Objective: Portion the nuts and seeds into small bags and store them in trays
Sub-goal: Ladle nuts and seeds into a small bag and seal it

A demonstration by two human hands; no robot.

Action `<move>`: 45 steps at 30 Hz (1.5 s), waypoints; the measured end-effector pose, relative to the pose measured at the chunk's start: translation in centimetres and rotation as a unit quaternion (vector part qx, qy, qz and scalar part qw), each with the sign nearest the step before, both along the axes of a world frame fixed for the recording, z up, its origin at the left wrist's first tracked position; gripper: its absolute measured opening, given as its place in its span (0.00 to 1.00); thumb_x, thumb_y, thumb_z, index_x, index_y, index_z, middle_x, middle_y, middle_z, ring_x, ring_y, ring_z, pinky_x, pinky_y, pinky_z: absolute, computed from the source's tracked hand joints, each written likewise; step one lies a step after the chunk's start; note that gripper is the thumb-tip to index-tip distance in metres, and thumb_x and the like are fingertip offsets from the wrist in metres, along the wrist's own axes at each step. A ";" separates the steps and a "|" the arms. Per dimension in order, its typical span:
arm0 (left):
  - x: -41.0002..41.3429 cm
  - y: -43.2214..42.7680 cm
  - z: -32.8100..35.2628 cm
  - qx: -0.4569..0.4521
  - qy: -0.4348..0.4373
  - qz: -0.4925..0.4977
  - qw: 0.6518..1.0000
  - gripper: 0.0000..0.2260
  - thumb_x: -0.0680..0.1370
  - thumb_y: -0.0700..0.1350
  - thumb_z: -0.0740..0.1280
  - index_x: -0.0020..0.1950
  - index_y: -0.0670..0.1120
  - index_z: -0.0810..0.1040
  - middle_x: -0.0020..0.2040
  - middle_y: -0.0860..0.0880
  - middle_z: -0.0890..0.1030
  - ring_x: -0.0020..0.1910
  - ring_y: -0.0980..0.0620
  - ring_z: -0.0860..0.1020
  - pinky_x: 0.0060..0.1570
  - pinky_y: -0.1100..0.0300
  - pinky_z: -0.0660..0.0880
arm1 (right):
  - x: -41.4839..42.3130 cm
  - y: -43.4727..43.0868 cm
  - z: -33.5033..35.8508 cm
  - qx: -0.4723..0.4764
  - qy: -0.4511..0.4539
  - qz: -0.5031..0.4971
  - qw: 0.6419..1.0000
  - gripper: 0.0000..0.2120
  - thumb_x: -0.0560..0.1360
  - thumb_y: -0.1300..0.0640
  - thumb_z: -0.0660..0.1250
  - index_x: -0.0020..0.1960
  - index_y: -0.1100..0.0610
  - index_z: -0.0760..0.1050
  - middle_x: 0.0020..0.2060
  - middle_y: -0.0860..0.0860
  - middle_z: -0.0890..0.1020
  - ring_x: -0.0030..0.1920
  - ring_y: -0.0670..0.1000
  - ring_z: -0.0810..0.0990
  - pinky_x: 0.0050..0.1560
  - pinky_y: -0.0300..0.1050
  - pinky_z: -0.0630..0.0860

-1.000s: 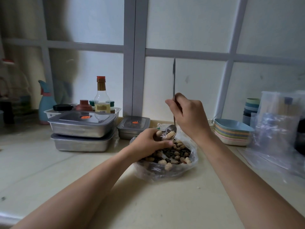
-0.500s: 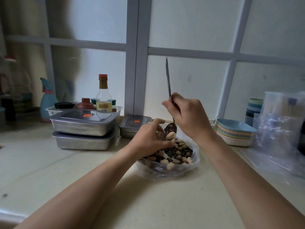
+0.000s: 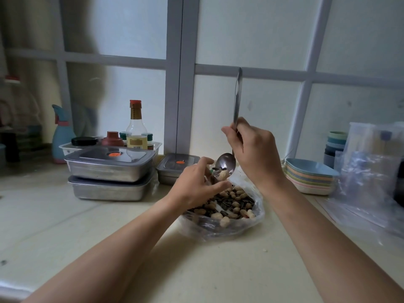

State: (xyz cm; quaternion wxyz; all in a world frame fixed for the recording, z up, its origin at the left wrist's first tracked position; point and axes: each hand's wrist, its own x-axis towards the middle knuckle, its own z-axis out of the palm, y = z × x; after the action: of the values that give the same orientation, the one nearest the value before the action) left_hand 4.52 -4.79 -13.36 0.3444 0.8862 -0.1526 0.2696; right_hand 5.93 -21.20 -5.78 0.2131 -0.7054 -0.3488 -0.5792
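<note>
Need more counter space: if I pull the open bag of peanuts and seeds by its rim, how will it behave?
Probably floppy: the thin bag sags crumpled around its load. Its mouth lies wide open, so peanuts and seeds could spill if tilted.

A clear sauce bottle (image 3: 136, 125) with a red cap stands in a white basket (image 3: 63, 148) among jars. A blue spray bottle (image 3: 61, 134) stands to its left. Stacked pastel plates (image 3: 310, 180) and cups (image 3: 336, 139) sit at the right.

Tan nuts (image 3: 224, 221), black-striped seeds (image 3: 223, 206), silver spoon (image 3: 226, 164), pastel plates (image 3: 310, 178).
</note>
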 end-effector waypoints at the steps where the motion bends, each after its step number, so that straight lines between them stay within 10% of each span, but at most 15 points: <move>1: 0.0 0.0 0.0 -0.002 0.003 -0.001 1.000 0.36 0.71 0.68 0.73 0.72 0.50 0.70 0.49 0.56 0.81 0.48 0.58 0.79 0.54 0.51 0.79 | 0.0 0.0 0.0 0.004 -0.001 -0.001 1.000 0.14 0.83 0.52 0.65 0.44 0.62 0.75 0.28 0.46 0.69 0.25 0.52 0.71 0.26 0.46 0.70; 21: -0.5 0.0 0.7 -0.060 -0.012 0.016 0.998 0.38 0.72 0.63 0.76 0.75 0.50 0.66 0.55 0.55 0.80 0.52 0.56 0.81 0.57 0.54 0.80 | -0.5 0.2 -0.3 -0.023 -0.008 0.058 0.998 0.15 0.84 0.52 0.64 0.46 0.63 0.77 0.29 0.49 0.74 0.27 0.50 0.73 0.29 0.43 0.71; 28: -0.7 -0.1 0.7 -0.094 0.015 0.000 0.996 0.39 0.72 0.60 0.77 0.77 0.48 0.64 0.46 0.65 0.75 0.46 0.67 0.77 0.44 0.72 0.73 | -0.6 0.1 -0.2 -0.009 -0.024 0.058 0.998 0.16 0.85 0.51 0.63 0.49 0.63 0.80 0.32 0.49 0.76 0.30 0.52 0.74 0.31 0.46 0.74; 35: -0.5 0.3 0.6 -0.140 0.024 -0.006 0.990 0.38 0.73 0.58 0.77 0.77 0.47 0.66 0.52 0.59 0.78 0.50 0.61 0.80 0.53 0.60 0.80 | -0.5 -0.1 -0.2 0.044 -0.007 0.052 0.998 0.13 0.85 0.55 0.64 0.49 0.62 0.79 0.33 0.47 0.76 0.30 0.47 0.74 0.33 0.34 0.71; 40: -0.4 1.1 0.7 -0.196 0.037 0.015 0.980 0.33 0.73 0.58 0.76 0.73 0.46 0.71 0.53 0.57 0.77 0.52 0.59 0.80 0.51 0.59 0.81 | 0.7 -1.8 -0.9 0.164 0.165 -0.020 0.972 0.18 0.86 0.51 0.60 0.40 0.58 0.70 0.26 0.52 0.76 0.24 0.50 0.80 0.24 0.43 0.73; 45: -0.4 1.4 0.5 -0.206 0.056 0.014 0.977 0.32 0.73 0.59 0.77 0.71 0.46 0.72 0.53 0.55 0.79 0.53 0.56 0.81 0.57 0.55 0.81 | 0.9 -3.2 -2.1 0.196 0.451 0.003 0.871 0.20 0.84 0.50 0.64 0.42 0.66 0.77 0.27 0.57 0.83 0.25 0.55 0.83 0.28 0.46 0.81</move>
State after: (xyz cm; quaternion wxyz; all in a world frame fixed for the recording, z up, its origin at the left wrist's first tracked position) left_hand 4.08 -3.41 -12.91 0.5237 0.8121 -0.0620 0.2497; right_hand 6.83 -24.36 -7.91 0.4831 -0.8325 -0.0963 -0.2535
